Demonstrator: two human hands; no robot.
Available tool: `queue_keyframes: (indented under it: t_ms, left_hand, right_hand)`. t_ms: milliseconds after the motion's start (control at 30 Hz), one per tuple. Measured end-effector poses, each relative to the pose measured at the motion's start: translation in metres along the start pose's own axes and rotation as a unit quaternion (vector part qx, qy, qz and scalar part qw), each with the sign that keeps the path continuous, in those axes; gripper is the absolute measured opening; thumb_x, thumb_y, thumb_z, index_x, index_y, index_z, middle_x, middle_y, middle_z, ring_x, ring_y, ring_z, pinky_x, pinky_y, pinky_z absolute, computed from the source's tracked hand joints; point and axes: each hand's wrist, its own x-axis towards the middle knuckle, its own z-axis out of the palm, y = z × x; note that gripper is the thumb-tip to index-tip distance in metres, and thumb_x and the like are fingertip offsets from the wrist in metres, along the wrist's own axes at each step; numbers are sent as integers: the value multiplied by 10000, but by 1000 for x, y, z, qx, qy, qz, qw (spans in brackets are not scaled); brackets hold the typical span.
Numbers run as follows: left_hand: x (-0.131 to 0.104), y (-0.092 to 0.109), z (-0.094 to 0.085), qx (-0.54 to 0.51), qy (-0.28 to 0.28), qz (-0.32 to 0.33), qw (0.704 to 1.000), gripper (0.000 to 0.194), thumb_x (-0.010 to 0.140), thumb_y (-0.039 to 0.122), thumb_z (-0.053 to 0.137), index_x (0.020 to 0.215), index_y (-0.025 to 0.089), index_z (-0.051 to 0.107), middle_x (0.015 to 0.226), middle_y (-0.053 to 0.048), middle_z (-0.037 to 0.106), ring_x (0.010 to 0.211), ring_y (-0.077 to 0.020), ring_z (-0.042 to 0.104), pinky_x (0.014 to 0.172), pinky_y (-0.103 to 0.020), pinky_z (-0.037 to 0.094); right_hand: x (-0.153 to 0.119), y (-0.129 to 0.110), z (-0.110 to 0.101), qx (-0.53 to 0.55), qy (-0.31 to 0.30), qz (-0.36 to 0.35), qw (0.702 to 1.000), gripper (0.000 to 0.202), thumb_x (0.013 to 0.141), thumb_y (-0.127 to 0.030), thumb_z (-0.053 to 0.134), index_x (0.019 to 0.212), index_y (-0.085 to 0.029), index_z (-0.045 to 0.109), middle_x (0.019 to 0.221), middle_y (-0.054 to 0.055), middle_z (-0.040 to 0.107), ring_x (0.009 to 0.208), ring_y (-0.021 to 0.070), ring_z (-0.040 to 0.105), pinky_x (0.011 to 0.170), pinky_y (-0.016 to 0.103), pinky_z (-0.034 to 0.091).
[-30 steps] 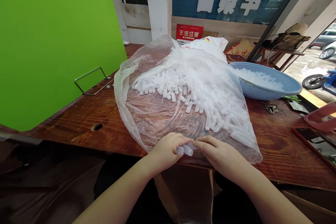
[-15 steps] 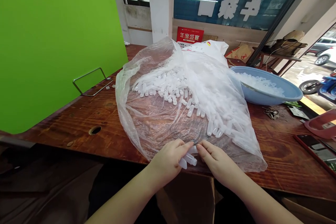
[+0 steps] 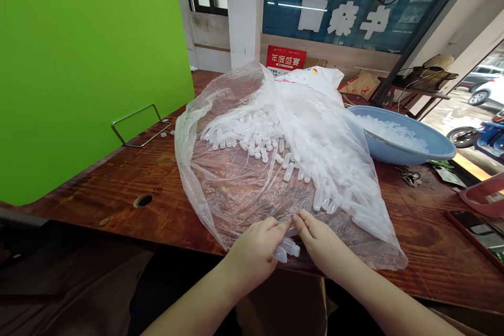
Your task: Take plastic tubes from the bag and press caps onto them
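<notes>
Left hand point(image 3: 258, 245) of the person is wrapped around at least two tubes point(image 3: 291, 248), whose ends poke out toward four o'clock. Right hand point(image 3: 321, 240) has its thumb and forefinger bent in, the tips meeting the left fingertips; whether they grip a tube there is hidden, so the state of that grasp cannot be told.

A second ago the right fingers lay stretched over the held tubes; now they are drawn up, and the hands meet at a single point. The tubes have also turned a little in the left hand, so a narrower neck shows on one. That suggests close fingertip work, probably on one tube, with the others kept in the left hand.

Further tubes make up the pile point(image 3: 258, 134), which looks unchanged, spread inside the clear bag point(image 3: 184, 152) from twelve toward one o'clock of the hands. At two o'clock the blue basin point(image 3: 394, 154) holds more pale pieces, too small to make out singly. Keys point(image 3: 410, 176) lie just below it on the table point(image 3: 118, 189), and a phone point(image 3: 474, 233) is at three o'clock.
</notes>
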Motion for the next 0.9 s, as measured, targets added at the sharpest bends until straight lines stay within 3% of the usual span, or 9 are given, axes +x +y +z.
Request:
queue_keyframes:
  t_ms: [100, 200, 267, 400, 500, 600, 733, 833, 900]
  left_hand:
    - [1, -3, 0, -51, 38, 9, 998, 539, 667, 42, 412, 1179, 168, 523, 958, -67, 585, 888, -204, 555, 819, -332, 462]
    - [2, -4, -3, -125, 81, 16, 989, 445, 712, 79, 427, 1128, 166, 559, 976, -63, 613, 911, -188, 569, 841, -308, 460]
    - [3, -3, -5, -153, 93, 16, 984, 426, 719, 84, 432, 1114, 163, 572, 1006, -61, 625, 942, -183, 572, 869, -304, 451]
    - [3, -1, -8, -166, 95, 7, 982, 435, 703, 78, 447, 1110, 143, 587, 1036, -70, 631, 970, -187, 570, 892, -304, 444]
    - [1, 0, -9, -169, 92, -1, 981, 460, 689, 65, 443, 1115, 155, 591, 1027, -57, 635, 949, -177, 577, 876, -291, 455]
    - [2, -1, -9, -177, 96, -8, 980, 454, 695, 74, 449, 1108, 194, 595, 1023, -32, 640, 942, -169, 579, 876, -286, 455]
    - [5, -2, -6, -184, 108, -29, 977, 402, 729, 127, 466, 1100, 215, 594, 1050, -28, 640, 976, -175, 571, 903, -299, 440]
    - [6, -2, -6, -174, 105, -39, 978, 411, 733, 145, 452, 1116, 201, 589, 1051, -43, 634, 976, -187, 573, 889, -309, 446]
    - [6, -1, -7, -158, 93, -39, 982, 411, 742, 161, 433, 1121, 191, 590, 1031, -54, 634, 957, -198, 581, 867, -319, 458]
  right_hand:
    - [11, -5, -17, -67, -30, -6, 997, 323, 936, -373, 282, 723, -202, 455, 685, 14, 568, 624, 161, 547, 554, 256, 394]
    - [46, -12, -37, -243, 65, -35, 967, 327, 952, -343, 277, 840, -187, 542, 810, 56, 608, 734, 186, 572, 605, 268, 403]
    - [80, -14, -42, -323, 105, -69, 938, 270, 939, -261, 322, 986, -159, 568, 987, 104, 605, 930, 222, 551, 766, 299, 403]
    - [141, -12, -31, -345, 115, -64, 929, 263, 850, -222, 482, 1026, -58, 588, 1105, 208, 557, 1072, 325, 465, 886, 384, 352]
    - [158, -13, -20, -340, 122, -54, 931, 244, 814, -147, 474, 989, -28, 597, 1091, 243, 553, 1074, 354, 461, 870, 415, 358]
    - [149, -17, -24, -320, 116, -57, 938, 235, 804, -155, 475, 985, -51, 584, 1034, 217, 587, 1015, 320, 513, 836, 387, 388]
    - [99, -20, -52, -264, 71, -78, 959, 208, 841, -290, 483, 994, -168, 555, 837, 47, 641, 714, 161, 592, 627, 245, 453]
    - [47, -16, -68, -139, 24, -195, 971, 195, 831, -332, 540, 964, -201, 596, 732, 2, 614, 642, 128, 577, 582, 219, 467]
    - [16, -13, -67, -109, 11, -274, 955, 180, 849, -299, 537, 983, -210, 619, 777, 18, 622, 691, 130, 593, 624, 228, 485]
